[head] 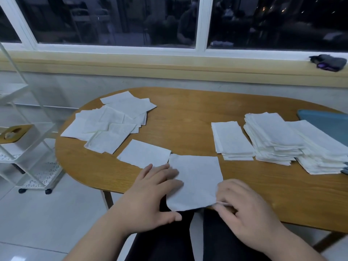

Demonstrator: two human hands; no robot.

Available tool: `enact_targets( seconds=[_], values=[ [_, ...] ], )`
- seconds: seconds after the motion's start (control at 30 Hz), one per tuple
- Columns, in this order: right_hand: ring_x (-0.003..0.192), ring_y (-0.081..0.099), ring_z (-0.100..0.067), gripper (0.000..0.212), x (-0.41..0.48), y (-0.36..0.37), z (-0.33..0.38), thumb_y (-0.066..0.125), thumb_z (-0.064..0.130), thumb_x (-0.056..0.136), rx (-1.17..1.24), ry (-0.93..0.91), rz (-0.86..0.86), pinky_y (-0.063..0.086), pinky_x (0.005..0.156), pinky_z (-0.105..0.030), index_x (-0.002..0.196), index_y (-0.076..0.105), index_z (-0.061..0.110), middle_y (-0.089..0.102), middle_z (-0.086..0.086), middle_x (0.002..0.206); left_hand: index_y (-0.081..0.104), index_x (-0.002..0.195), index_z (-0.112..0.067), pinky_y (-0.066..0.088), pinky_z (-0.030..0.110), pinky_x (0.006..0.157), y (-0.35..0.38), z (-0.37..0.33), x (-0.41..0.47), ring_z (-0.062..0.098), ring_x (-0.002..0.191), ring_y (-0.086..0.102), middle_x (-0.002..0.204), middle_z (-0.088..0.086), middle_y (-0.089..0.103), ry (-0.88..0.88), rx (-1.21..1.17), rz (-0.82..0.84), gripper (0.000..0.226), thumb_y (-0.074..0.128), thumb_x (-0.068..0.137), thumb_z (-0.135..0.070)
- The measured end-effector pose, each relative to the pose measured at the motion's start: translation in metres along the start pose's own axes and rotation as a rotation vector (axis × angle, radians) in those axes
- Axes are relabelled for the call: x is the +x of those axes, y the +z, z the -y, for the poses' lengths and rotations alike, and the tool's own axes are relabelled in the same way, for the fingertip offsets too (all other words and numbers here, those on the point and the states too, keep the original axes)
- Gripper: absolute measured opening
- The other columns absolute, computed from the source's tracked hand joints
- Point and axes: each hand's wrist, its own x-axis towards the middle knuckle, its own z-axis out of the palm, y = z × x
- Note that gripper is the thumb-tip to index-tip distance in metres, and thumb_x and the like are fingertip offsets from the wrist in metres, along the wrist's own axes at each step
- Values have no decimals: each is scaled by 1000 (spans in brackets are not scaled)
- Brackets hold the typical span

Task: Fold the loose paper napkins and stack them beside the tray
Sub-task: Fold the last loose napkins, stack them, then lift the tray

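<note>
An unfolded white napkin (195, 178) lies at the table's near edge, its lower part hanging past the rim. My left hand (150, 194) rests flat on its left side with straight fingers. My right hand (244, 210) pinches its lower right corner. A second loose napkin (145, 153) lies just left of it. A spread pile of loose napkins (111, 121) covers the far left of the table. Three stacks of folded napkins (271, 138) stand at the right, beside the blue tray (327, 121).
The oval wooden table (188, 113) stands below a window sill that holds a dark cloth (329, 62). A white wheeled rack (24, 144) stands on the floor at the left. My dark-clothed legs are under the near edge.
</note>
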Motion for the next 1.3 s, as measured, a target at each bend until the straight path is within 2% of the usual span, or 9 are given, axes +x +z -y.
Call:
enact_targets(
  seconds=[0.2, 0.3, 0.4, 0.53, 0.7, 0.93, 1.07, 1.17, 1.3],
  values=[
    [82, 61, -15, 14, 24, -14, 8, 69, 30, 86, 330, 303, -183, 45, 68, -22, 74, 63, 26, 64, 8, 82, 69, 109, -34, 40, 26, 100, -2, -8, 13, -8, 105, 54, 104, -28, 62, 0, -131, -208, 22, 60, 91, -43],
    [100, 55, 2, 25, 44, -12, 5, 76, 28, 84, 284, 418, -227, 41, 79, -10, 101, 61, 38, 58, 29, 103, 69, 87, -24, 46, 27, 76, -7, -16, 26, 5, 80, 59, 76, -17, 63, -189, -297, -307, 19, 54, 93, -34],
    [116, 42, 6, 50, 48, 1, -4, 81, 27, 80, 44, 330, -262, 35, 100, -20, 125, 58, 28, 42, 31, 118, 68, 105, -31, 49, 28, 82, -3, -14, 33, 6, 91, 58, 89, -15, 66, -389, -368, -314, 15, 61, 92, -32],
    [113, 49, -7, 28, 44, 11, -12, 68, 36, 84, -70, 125, -149, 39, 99, -25, 107, 71, 21, 54, 14, 114, 45, 143, -33, 28, 30, 108, 11, -7, 38, -9, 119, 29, 124, -26, 44, -428, -218, -354, 62, 71, 87, -28],
    [109, 52, -2, 38, 44, 11, -11, 57, 58, 87, -97, 64, 123, 44, 98, -33, 107, 72, 30, 59, 22, 109, 57, 131, -33, 33, 41, 113, 11, -5, 33, -2, 131, 37, 130, -26, 45, -366, -287, -378, 46, 56, 85, -36],
    [102, 51, -7, 61, 34, 6, -3, 61, 82, 68, -185, 24, 194, 38, 95, -29, 107, 70, 35, 52, 21, 102, 63, 122, -35, 26, 51, 115, 7, -3, 28, 3, 132, 41, 127, -27, 50, -223, -289, -257, 42, 52, 81, -29],
    [91, 55, -15, 28, 21, 6, -3, 71, 51, 75, -200, -119, 106, 39, 88, -34, 94, 72, 31, 52, 13, 88, 66, 114, -39, 18, 50, 120, 7, -4, 27, 6, 131, 45, 124, -28, 53, -242, -354, -268, 34, 54, 84, -28],
    [81, 54, -8, 15, 21, 3, 2, 61, 21, 75, -50, -173, 62, 40, 83, -28, 82, 71, 29, 51, 15, 78, 70, 106, -39, 32, 39, 113, 2, -4, 25, 13, 130, 49, 124, -20, 60, -290, -547, -327, 26, 55, 86, -33],
    [75, 59, -6, 15, 56, -14, 28, 60, 30, 92, 350, 190, 205, 40, 65, -17, 80, 68, 31, 60, 12, 76, 71, 106, -37, 44, 14, 91, -22, 2, 14, 9, 114, 61, 117, -13, 67, -379, -722, -421, 30, 50, 84, -44]
  ],
)
